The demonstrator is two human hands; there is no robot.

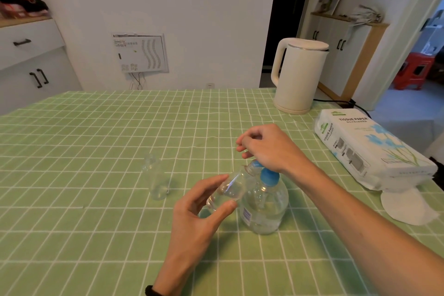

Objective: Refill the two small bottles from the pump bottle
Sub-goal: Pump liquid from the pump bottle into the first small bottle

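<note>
The clear pump bottle (264,209) with a blue pump head (270,176) stands on the green checked tablecloth (96,235), right of centre. My left hand (199,218) grips a small clear bottle (229,191), tilted with its open mouth at the pump's nozzle. The heel of my right hand (266,146) rests on top of the pump head, its fingers curled in with the thumb against them; I see nothing between them. The second small clear bottle (156,180) stands upright and uncapped to the left, apart from both hands.
A cream electric kettle (298,74) stands at the table's far right, its cord running off the edge. A pack of tissue paper (367,149) lies along the right edge, with a loose white tissue (408,206) in front of it.
</note>
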